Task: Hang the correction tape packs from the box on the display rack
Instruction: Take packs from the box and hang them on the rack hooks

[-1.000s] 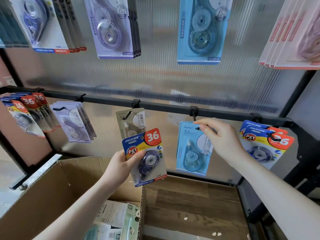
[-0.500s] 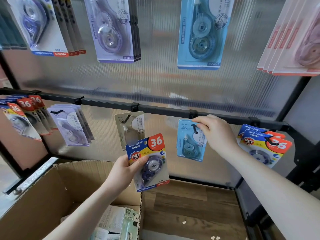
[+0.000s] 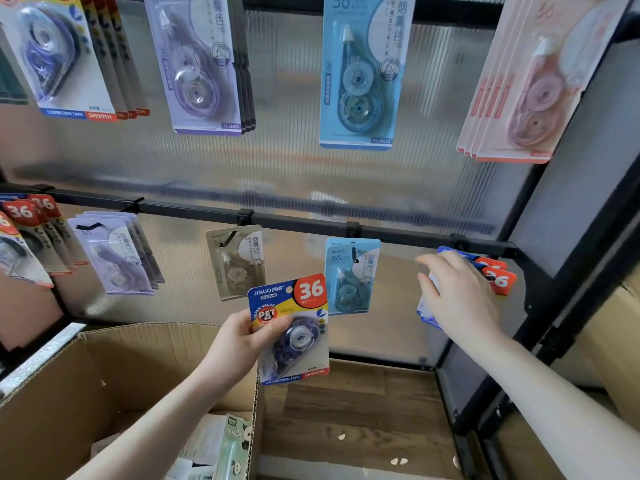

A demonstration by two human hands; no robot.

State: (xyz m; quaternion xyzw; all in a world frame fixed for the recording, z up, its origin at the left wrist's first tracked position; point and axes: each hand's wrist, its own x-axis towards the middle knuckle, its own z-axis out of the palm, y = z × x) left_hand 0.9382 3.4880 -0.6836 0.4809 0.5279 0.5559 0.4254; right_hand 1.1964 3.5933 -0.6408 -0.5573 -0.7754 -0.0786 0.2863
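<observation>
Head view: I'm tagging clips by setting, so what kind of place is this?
Probably a stationery shop's display aisle: carded correction tape packs hang from hooks on a black display rack, with an open cardboard box of stock below. The left hand holds a JINUO pack.

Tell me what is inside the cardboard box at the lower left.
The cardboard box holds loose packs, one green with PANDA printed on it. The left arm and the box walls cover the rest.
</observation>
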